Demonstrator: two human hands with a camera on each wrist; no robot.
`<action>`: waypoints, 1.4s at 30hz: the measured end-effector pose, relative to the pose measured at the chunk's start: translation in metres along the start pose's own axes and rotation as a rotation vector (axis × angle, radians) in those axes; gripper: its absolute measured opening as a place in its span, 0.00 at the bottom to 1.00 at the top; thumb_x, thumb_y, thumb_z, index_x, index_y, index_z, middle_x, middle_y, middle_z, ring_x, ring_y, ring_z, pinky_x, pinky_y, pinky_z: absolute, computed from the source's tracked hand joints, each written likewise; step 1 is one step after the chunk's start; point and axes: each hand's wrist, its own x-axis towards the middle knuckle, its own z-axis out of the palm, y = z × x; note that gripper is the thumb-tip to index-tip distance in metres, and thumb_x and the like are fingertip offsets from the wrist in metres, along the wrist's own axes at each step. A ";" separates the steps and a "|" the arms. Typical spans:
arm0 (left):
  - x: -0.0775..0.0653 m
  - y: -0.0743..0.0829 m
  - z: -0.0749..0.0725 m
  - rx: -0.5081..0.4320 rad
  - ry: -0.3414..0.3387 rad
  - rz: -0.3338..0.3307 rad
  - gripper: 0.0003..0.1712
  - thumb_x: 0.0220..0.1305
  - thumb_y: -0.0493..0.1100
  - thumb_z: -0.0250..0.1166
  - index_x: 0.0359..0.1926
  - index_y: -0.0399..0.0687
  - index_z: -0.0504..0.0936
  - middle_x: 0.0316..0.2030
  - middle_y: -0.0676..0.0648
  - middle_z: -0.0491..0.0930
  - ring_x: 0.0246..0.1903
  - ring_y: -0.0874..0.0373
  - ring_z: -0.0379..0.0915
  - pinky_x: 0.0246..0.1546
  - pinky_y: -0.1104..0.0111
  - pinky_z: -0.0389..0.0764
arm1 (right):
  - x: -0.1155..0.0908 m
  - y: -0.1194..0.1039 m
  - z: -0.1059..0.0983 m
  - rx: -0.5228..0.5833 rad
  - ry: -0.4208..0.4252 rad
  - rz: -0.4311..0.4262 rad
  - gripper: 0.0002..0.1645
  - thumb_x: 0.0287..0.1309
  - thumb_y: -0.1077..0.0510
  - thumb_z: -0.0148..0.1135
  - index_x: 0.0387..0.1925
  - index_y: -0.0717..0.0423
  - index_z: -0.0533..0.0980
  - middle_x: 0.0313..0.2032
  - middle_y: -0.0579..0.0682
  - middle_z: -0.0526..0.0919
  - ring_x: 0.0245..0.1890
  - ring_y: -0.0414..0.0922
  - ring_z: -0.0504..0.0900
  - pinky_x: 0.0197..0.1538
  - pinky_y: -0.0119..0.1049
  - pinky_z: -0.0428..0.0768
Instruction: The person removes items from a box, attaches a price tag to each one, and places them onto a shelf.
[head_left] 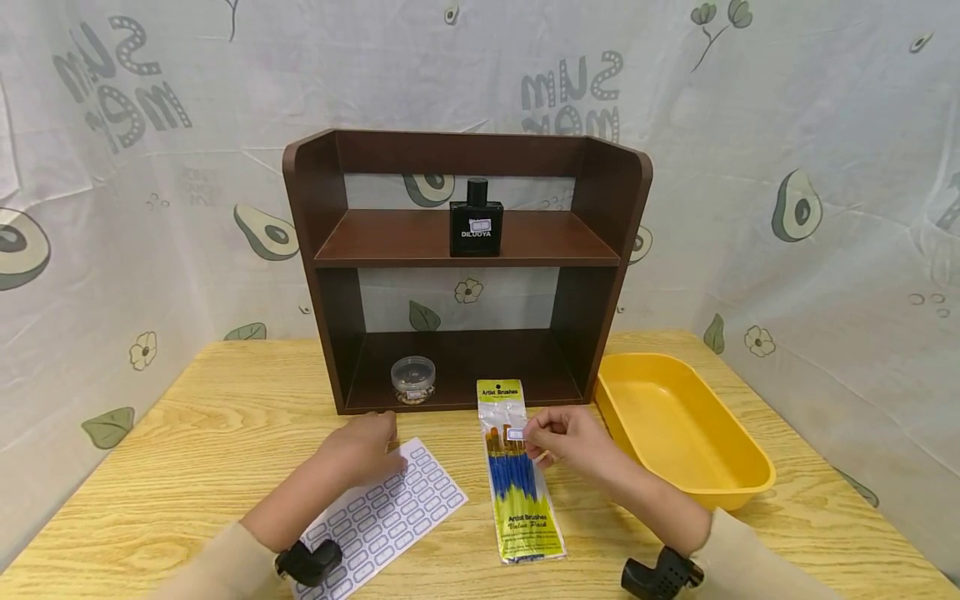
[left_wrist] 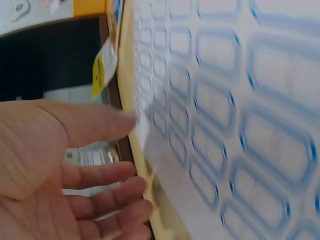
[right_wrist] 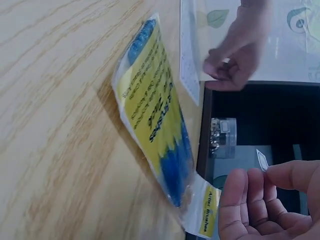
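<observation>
My right hand (head_left: 570, 437) pinches a small white label sticker (right_wrist: 262, 160) between thumb and fingertip. It is over the upper part of a pack of artist brushes (head_left: 528, 533), which has blue handles and a yellow-green printed card. The pack lies flat on the table, its top end against the shelf's front edge. My left hand (head_left: 363, 448) is above the far end of a white sheet of blue-bordered labels (head_left: 390, 525). In the left wrist view its thumb and fingers (left_wrist: 107, 200) are apart with nothing between them. Whether it touches the sheet I cannot tell.
A dark brown two-tier shelf (head_left: 465, 262) stands behind the hands. On its upper tier is a labelled black perfume bottle (head_left: 476, 229); on the lower, a labelled clear round jar (head_left: 413, 380). A yellow basin (head_left: 675, 425) sits at the right on the wooden table (head_left: 247, 400).
</observation>
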 end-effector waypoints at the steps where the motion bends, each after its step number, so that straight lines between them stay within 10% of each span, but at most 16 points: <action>1: 0.000 0.004 0.001 -0.027 0.018 0.010 0.14 0.62 0.43 0.75 0.44 0.42 0.82 0.37 0.46 0.82 0.36 0.52 0.73 0.43 0.57 0.82 | 0.001 0.001 0.000 0.003 -0.002 0.014 0.12 0.73 0.63 0.59 0.44 0.72 0.80 0.36 0.59 0.88 0.36 0.46 0.86 0.42 0.41 0.90; 6: 0.003 0.024 0.007 -0.286 0.044 0.081 0.07 0.67 0.40 0.69 0.43 0.41 0.83 0.30 0.46 0.79 0.30 0.54 0.72 0.31 0.64 0.77 | 0.007 0.005 0.005 0.026 0.005 0.103 0.11 0.73 0.62 0.59 0.45 0.70 0.80 0.37 0.59 0.87 0.36 0.45 0.87 0.42 0.38 0.89; 15: 0.007 0.053 0.026 -0.668 -0.098 0.108 0.08 0.69 0.39 0.66 0.41 0.36 0.83 0.29 0.43 0.83 0.26 0.58 0.79 0.30 0.67 0.83 | 0.018 0.010 0.010 0.040 -0.009 0.185 0.12 0.74 0.63 0.58 0.46 0.73 0.80 0.34 0.57 0.86 0.31 0.41 0.84 0.37 0.34 0.89; 42: 0.026 0.071 0.045 -1.073 -0.236 -0.132 0.09 0.70 0.32 0.58 0.40 0.25 0.81 0.25 0.44 0.82 0.21 0.61 0.82 0.30 0.70 0.88 | 0.025 0.016 0.012 0.005 -0.053 0.249 0.10 0.73 0.63 0.59 0.42 0.70 0.79 0.32 0.54 0.82 0.31 0.42 0.82 0.40 0.35 0.89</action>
